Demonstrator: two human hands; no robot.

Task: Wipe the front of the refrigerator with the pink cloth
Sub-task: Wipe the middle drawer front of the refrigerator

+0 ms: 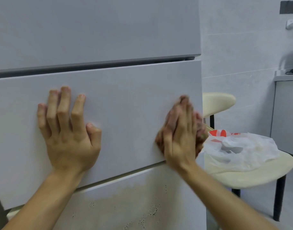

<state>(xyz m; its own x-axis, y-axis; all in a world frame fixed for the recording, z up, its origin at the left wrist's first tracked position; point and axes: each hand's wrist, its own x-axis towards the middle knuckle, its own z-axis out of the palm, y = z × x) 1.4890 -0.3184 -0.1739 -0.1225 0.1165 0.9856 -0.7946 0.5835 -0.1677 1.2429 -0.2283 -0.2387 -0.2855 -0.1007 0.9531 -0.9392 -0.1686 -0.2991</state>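
The refrigerator (125,100) fills the left and middle of the head view, with pale grey door panels split by dark horizontal gaps. My left hand (67,130) lies flat on the middle panel, fingers spread, holding nothing. My right hand (180,135) presses the pink cloth (199,130) against the same panel near its right edge. The cloth is bunched under my palm and shows only at its edges; it looks blurred. The lower panel (125,205) carries brownish stains and dark specks.
Right of the refrigerator stands a cream chair (258,173) with black legs, bearing a white plastic bag (242,150) with red print. Behind is a white tiled wall (238,47). A grey cabinet (285,113) stands at the far right.
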